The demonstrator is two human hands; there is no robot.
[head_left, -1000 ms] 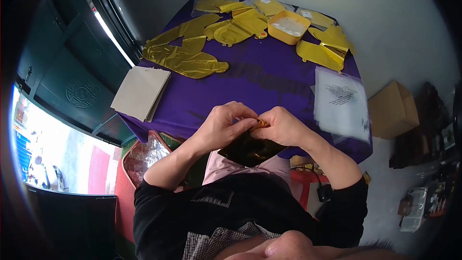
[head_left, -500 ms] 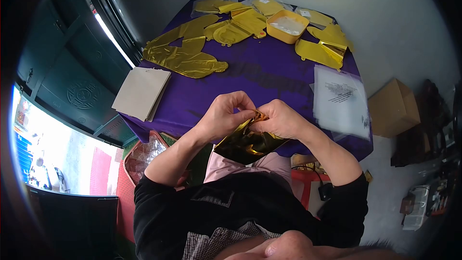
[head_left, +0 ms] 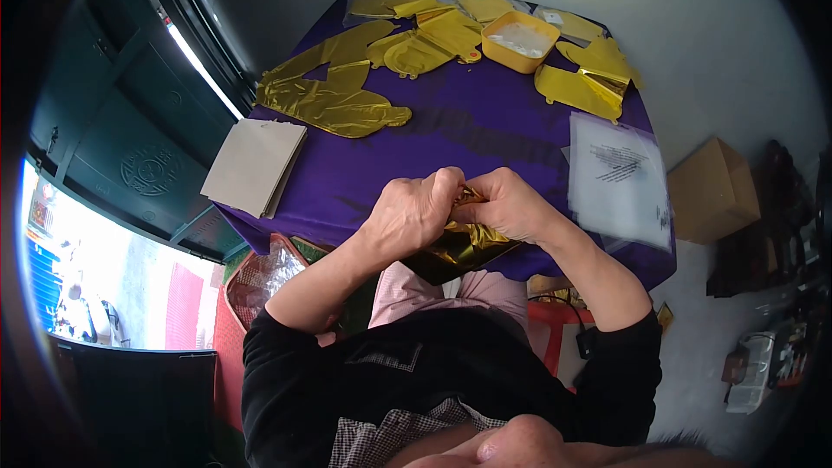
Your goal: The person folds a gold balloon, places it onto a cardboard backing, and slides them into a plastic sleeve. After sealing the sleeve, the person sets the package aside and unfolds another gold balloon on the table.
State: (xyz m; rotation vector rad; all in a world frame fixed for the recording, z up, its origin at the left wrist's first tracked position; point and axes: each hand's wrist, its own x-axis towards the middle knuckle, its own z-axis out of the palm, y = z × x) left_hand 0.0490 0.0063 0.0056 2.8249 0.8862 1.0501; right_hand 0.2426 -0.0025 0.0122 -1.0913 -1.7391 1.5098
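Both my hands meet over the near edge of the purple-covered table (head_left: 472,140), holding a gold foil piece (head_left: 464,251) gathered at its top. My left hand (head_left: 412,212) has its fingers curled in around the gathered foil, with the back of the hand facing up. On the right side of the gather, my right hand (head_left: 510,206) pinches the foil between thumb and fingers. The lower part of the foil hangs above my lap. The fingertips partly hide the gathered part.
Flat gold foil shapes (head_left: 334,95) lie across the table's back and left. A yellow tub (head_left: 520,42) holds white material. Grey cards (head_left: 254,165) lie at the left edge, clear plastic bags (head_left: 617,175) at the right. A cardboard box (head_left: 712,191) stands beyond.
My left hand has turned and closed further over the gathered foil, its knuckles now upward. The hanging foil has shifted slightly right and shows less on its left side.
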